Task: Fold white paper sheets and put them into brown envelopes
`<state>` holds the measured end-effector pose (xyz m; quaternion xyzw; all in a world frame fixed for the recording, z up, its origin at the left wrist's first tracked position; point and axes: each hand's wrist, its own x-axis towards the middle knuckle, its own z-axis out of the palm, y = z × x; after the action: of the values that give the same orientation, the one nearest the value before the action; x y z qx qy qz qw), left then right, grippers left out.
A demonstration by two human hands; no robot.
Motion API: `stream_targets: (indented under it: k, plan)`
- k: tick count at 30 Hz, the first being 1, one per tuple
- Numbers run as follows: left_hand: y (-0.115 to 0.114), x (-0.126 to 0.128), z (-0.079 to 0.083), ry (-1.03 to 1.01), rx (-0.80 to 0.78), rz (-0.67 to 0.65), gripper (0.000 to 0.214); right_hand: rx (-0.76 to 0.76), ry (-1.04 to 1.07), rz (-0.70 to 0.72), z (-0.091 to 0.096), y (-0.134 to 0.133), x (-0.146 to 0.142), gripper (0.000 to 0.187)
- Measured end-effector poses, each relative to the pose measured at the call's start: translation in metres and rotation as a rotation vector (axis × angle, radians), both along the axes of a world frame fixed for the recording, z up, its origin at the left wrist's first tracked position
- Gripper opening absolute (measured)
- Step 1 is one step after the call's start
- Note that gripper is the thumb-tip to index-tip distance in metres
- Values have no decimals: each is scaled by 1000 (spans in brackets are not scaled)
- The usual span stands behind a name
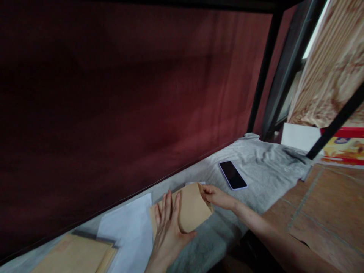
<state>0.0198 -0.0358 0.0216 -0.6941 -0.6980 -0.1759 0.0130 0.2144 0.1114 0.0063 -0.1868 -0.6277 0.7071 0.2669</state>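
A brown paper envelope [191, 206] lies on the grey cloth with its mouth gaping toward the right. My left hand [170, 231] rests flat on the left part of it, fingers spread and thumb out along the near edge. At the gaping end is my right hand [212, 195], its fingers curled and their tips inside the mouth. The envelope's paper hides those tips, so what they pinch cannot be made out. Behind the envelope a small whitish edge [201, 183] pokes out. White paper sheets [127, 227] lie left of my left hand.
A stack of brown envelopes [75, 254] lies at the lower left. A phone [232, 175] lies right of the envelope on the grey cloth [264, 163]. A dark red panel [142, 94] rises behind. Black metal bars [265, 72] and a colourful box [345, 148] stand at right, beside floor tiles [327, 204].
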Motion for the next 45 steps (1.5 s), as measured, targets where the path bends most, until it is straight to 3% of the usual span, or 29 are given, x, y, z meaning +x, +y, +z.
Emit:
stream_targets:
  k: [5, 12, 19, 26, 30, 34, 36, 39, 45]
  plan:
    - [0, 3, 3, 54, 48, -41, 114, 24, -39, -20, 2, 4, 5, 27]
    - [4, 5, -8, 175, 107, -81, 102, -8, -104, 99, -4, 4, 10, 17]
    - [7, 4, -13, 158, 53, -85, 98, 63, -170, 10, -21, 7, 12, 15]
    - [9, -1, -9, 86, 8, -47, 103, 156, -308, -219, -34, 16, 15, 8]
    - [2, -10, -2, 89, 8, -4, 104, 232, -318, -372, -39, 34, 17, 20]
    - [-8, -18, -3, 61, -59, 43, 103, 497, -493, -537, -41, 43, 14, 40]
    - [-12, -18, -6, 41, -109, 49, 104, 613, -623, -508, -40, 40, 7, 57]
    - [-16, -18, -12, 34, -167, 46, 104, 664, -720, -474, -37, 28, -7, 72]
    - [-22, -26, -18, 36, -199, 117, 104, 634, -850, -471, -30, 17, -21, 66]
